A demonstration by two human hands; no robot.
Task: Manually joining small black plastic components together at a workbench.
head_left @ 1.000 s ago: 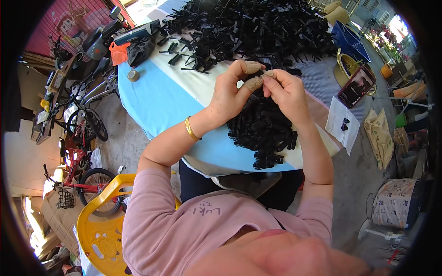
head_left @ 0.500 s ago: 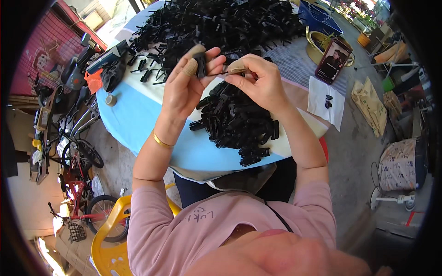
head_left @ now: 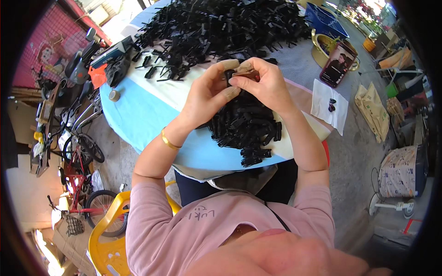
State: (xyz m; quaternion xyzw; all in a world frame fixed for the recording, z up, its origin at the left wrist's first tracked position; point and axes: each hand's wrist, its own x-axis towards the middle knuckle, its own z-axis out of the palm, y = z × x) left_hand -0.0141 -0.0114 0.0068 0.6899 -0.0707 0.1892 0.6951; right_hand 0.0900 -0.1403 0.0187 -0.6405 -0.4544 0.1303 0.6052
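My left hand (head_left: 208, 95) curls its thumb and fingers around a small black plastic piece (head_left: 229, 76), of which only a part shows. Against that piece press the pinched thumb and forefinger of my right hand (head_left: 267, 85); whatever lies between them is hidden. Tan covers wrap some fingertips of both hands. Right below my hands lies a heap of black clip-like pieces (head_left: 246, 126) on the striped tablecloth (head_left: 156, 117). A much larger pile of loose black parts (head_left: 216, 27) spreads over the far side of the table.
A phone (head_left: 338, 64) leans on a brass-coloured pot (head_left: 319, 53) at the right. Beside it, a white tissue (head_left: 328, 110) bears small dark items. A round tan roll (head_left: 114, 95) and an orange bag (head_left: 97, 76) sit at the left edge. A yellow chair (head_left: 108, 225) stands lower left.
My hands have come together, with the left moving right and turning inward. The black piece, upright in my left fingers before, is now mostly covered between both hands. The view shifted slightly.
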